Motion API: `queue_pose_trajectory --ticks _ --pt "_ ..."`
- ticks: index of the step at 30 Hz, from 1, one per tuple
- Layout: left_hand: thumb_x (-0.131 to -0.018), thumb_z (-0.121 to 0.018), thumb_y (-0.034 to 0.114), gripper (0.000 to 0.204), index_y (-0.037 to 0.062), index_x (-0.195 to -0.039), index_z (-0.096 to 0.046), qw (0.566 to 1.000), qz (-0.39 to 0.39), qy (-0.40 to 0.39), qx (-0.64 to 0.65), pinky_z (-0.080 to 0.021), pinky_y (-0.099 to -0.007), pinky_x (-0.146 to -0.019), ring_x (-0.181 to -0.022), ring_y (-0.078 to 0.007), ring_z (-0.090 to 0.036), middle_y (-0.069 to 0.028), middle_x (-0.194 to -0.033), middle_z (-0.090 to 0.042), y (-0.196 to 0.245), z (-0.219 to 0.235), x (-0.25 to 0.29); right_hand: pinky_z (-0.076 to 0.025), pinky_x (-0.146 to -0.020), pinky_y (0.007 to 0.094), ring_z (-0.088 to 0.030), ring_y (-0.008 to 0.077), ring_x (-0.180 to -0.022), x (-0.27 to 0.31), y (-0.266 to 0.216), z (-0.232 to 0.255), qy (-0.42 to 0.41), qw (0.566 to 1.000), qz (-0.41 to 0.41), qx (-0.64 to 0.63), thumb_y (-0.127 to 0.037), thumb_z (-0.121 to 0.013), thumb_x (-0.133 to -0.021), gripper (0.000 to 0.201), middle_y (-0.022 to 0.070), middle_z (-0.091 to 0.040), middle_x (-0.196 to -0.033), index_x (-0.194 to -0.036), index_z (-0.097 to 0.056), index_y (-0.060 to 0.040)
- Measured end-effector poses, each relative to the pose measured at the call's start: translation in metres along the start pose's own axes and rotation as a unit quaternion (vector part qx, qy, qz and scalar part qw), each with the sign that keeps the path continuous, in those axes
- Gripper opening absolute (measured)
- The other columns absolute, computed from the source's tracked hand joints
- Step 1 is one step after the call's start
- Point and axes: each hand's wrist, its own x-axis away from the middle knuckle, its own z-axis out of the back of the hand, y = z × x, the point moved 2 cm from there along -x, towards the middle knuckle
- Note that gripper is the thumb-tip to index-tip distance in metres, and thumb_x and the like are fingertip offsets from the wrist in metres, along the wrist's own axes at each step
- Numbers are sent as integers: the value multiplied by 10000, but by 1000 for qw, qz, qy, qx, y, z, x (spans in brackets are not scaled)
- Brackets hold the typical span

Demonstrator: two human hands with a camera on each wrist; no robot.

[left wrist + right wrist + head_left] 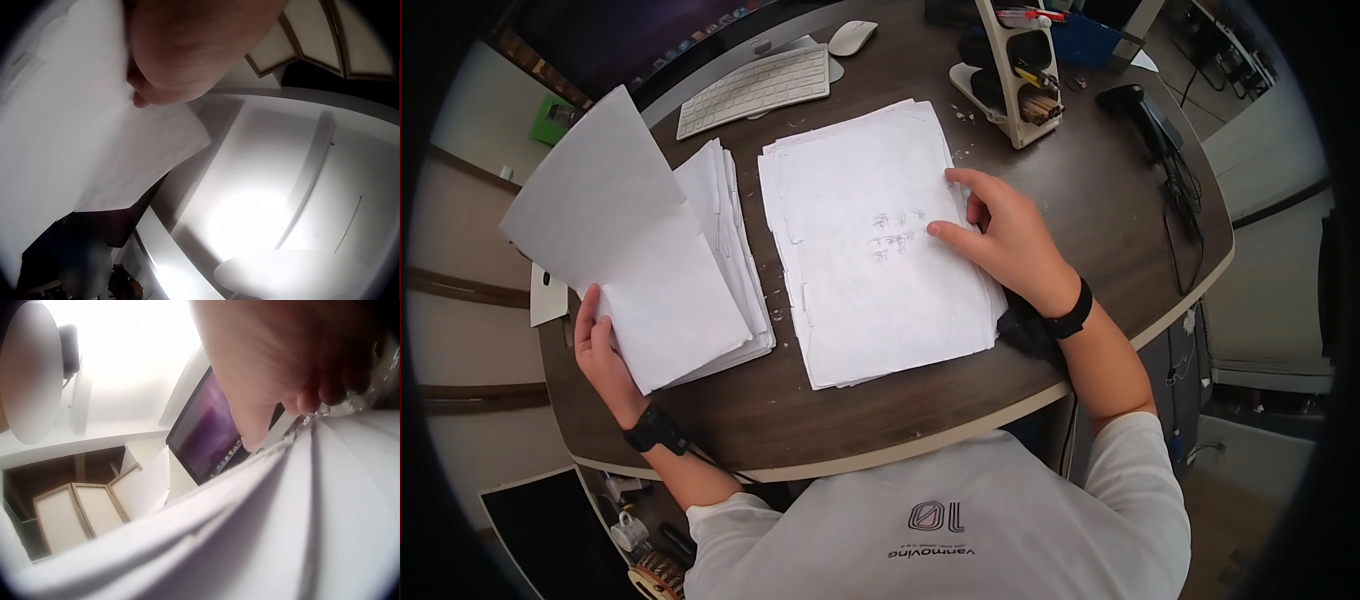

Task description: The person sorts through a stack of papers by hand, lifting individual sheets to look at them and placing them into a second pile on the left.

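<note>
At the left of the head view, my left hand (608, 365) holds a white sheet of paper (670, 310) by its left edge. The sheet bends upward at a crease near the fingers, and its far half stands raised. Under it lies a stack of papers (725, 205), partly covered. In the left wrist view the left hand (187, 53) overlaps the sheet. My right hand (1020, 240) rests at the right edge of a second paper stack (870, 310), thumb on the top sheet, which bears faint handwriting. The right wrist view shows this stack's layered edges (312, 506) below the fingers.
A white keyboard (755, 90) and mouse (853, 38) lie behind the stacks, below a monitor (630, 40). A pen holder (1020, 85) stands at the back. To the right lies a black handheld scanner (1135, 110) with its cable. The desk's front edge (880, 455) curves before the person.
</note>
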Motion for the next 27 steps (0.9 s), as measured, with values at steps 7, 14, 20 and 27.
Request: queue_pose_trajectory --ticks 7,14,20,27 --pt "-906 -483 -14 419 -51 -1264 -696 963 52 -47 -261 -465 -213 -828 -901 -95 -600 -110 -1177 -711 -32 4 -10 -513 -731 345 -590 233 -786 -1 3 -2 -49 998 -27 13 -290 -888 -757 839 133 -612 -901 -1442 -536 42" --pt "-887 -491 -5 422 -12 -1246 -713 938 17 -68 -340 -493 -289 -922 -1008 -180 -657 -142 -1136 -733 -41 -1 -11 -498 -717 330 -548 194 -762 -1 3 -1 -66 996 -60 -19 -221 -892 -752 815 78 -550 -838 -1452 -538 3" --pt "-903 -528 11 403 28 -1269 -696 912 -75 -77 -397 -475 -362 -1038 -1218 -288 -615 -177 -1315 -636 -38 -9 -5 -500 -725 341 -546 201 -784 0 3 -1 -64 997 -30 -9 -189 -876 -772 639 85 -557 -877 -1332 -608 -41" --pt "-938 -652 71 321 56 -1255 -700 887 -178 -4 -425 -484 -368 -1014 -1229 -272 -602 -145 -1357 -600 -6 -48 17 -503 -714 338 -572 223 -797 2 -4 -3 -25 999 37 29 -158 -825 -824 391 101 -575 -917 -1148 -647 -31"
